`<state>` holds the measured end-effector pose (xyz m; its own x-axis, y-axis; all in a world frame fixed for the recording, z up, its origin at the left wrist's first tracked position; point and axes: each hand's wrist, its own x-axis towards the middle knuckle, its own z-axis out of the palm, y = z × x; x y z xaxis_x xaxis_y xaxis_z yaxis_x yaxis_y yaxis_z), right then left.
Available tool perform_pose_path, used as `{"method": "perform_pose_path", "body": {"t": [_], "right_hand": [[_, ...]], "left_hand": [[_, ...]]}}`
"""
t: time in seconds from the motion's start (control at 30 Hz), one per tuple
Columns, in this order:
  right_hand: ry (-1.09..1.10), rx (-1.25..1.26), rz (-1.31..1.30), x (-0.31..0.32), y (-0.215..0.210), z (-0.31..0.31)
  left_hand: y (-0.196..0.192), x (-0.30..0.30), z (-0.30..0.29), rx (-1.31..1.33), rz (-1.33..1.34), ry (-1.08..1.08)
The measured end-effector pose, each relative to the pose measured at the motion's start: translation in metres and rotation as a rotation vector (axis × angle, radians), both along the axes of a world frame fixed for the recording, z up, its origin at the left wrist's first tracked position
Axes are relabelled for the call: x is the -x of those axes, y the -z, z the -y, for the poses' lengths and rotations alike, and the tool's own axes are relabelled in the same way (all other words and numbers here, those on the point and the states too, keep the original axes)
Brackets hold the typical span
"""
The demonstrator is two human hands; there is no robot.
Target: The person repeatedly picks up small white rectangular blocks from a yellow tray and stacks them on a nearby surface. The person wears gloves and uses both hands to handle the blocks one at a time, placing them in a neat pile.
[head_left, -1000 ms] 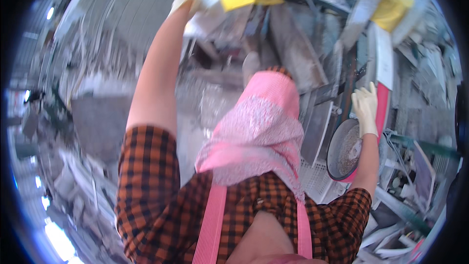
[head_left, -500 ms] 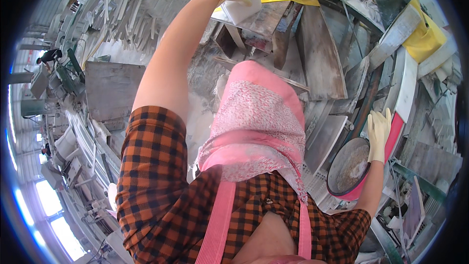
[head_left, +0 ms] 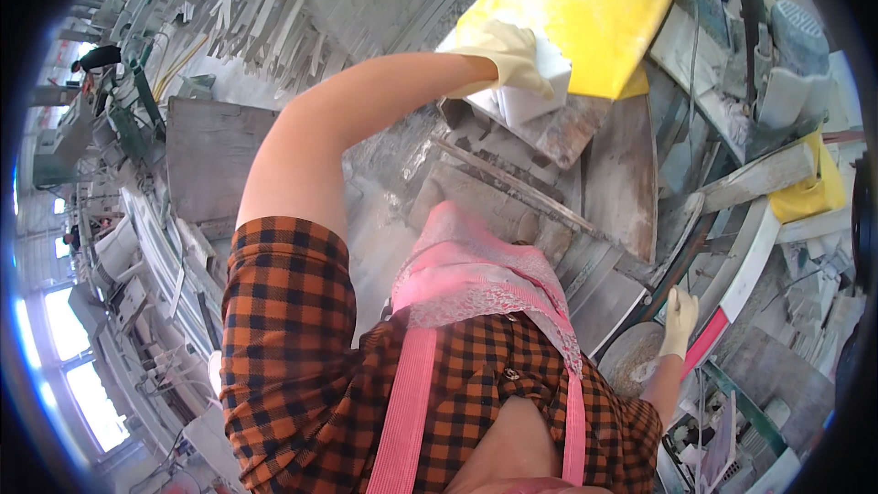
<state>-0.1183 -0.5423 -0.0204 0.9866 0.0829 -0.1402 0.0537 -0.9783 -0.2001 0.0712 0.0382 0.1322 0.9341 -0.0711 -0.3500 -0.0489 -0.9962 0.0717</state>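
My left hand, in a pale cream glove, grips a stack of white blocks at the near left edge of a yellow sheet. The stack rests on a worn wooden board. Its far side is partly hidden by my fingers. Off to the right, my right hand, gloved the same, is closed with its fingers curled. What it holds, if anything, is too small to make out. Just left of it lies a round grey dusty pan, partly hidden by my body and wrist.
A weathered plank leans beyond my pink apron. Another yellow sheet hangs at the far right, above a white and pink curved strip. Many thin offcut strips stand at the far left. A person is in the left background.
The view has shifted, and my left arm is bent more, with the hand still at the white blocks. My right hand's fingers, stretched before, are now curled. More of the yellow sheet shows.
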Motion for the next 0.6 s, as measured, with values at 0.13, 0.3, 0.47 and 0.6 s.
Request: {"method": "perform_pose_path", "body": {"t": [0.13,0.3,0.47,0.6], "right_hand": [[0.280,-0.515,0.012,-0.011,0.017,-0.098],[0.338,-0.765,-0.054,0.011,-0.013,-0.250],[0.343,-0.803,0.047,-0.004,-0.049,-0.333],[0.201,-0.728,0.209,-0.067,-0.066,-0.362]], "left_hand": [[0.005,-0.020,-0.034,0.238,-0.101,0.031],[0.024,-0.044,-0.092,0.985,-0.399,0.066],[0.041,-0.027,-0.130,1.504,-0.624,-0.164],[0.044,-0.011,-0.135,1.665,-0.714,-0.507]]}}
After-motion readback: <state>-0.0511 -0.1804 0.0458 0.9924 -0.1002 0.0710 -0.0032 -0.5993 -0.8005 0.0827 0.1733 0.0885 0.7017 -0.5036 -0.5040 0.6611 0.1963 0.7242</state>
